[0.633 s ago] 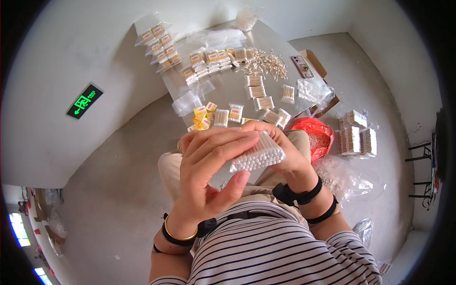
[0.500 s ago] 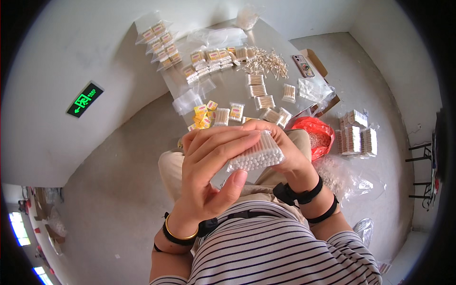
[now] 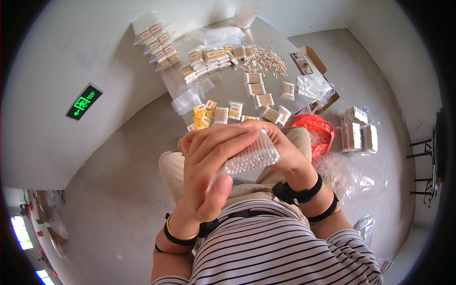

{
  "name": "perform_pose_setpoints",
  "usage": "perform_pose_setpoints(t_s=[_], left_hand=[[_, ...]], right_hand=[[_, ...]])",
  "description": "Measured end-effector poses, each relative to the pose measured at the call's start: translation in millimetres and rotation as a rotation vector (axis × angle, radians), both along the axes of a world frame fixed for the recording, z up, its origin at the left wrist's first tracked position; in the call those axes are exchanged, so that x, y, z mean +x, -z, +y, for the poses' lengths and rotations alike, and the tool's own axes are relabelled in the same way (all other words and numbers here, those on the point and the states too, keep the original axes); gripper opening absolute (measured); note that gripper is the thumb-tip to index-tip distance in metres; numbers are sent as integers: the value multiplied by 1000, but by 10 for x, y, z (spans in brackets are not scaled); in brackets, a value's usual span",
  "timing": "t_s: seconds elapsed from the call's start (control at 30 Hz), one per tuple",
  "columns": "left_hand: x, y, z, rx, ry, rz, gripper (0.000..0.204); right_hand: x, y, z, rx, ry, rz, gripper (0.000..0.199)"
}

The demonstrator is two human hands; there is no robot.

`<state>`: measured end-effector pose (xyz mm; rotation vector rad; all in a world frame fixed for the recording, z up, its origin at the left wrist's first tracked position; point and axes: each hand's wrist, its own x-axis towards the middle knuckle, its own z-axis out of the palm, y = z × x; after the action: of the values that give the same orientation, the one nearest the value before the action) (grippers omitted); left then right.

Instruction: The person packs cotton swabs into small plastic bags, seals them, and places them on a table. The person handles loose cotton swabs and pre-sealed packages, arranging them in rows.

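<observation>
As left grip (image 3: 206, 151), right grip (image 3: 287, 153) clamp one swab pack (image 3: 251, 160); one phone (image 3: 302, 63) on table (image 3: 229, 88).

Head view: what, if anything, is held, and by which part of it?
A clear-wrapped pack of cotton swabs: the right hand holds its right side, toward the far end, while the left hand has fingers across its top.

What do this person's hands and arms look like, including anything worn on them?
The left hand and right hand are gloveless. The left wrist wears a gold bangle and a black strap; the right has a black wristband with a boxy black module, plus a black forearm band. White short sleeves carry dark stripes.
</observation>
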<state>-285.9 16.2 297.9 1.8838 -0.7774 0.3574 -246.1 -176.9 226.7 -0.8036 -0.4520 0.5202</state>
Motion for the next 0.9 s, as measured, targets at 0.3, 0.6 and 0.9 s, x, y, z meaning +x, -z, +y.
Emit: perform_pose_setpoints(t_s=[0.3, 0.6, 0.9], left_hand=[[29, -62, -127, 130, -187, -309, 35], [-35, -67, -139, 212, -259, -309, 23], [4, -54, -131, 96, -181, -180, 41]], right_hand=[[-31, -16, 15, -62, -56, -73, 35], [-27, -48, 15, -90, -19, -88, 32], [-33, -25, 4, -68, -60, -39, 35]])
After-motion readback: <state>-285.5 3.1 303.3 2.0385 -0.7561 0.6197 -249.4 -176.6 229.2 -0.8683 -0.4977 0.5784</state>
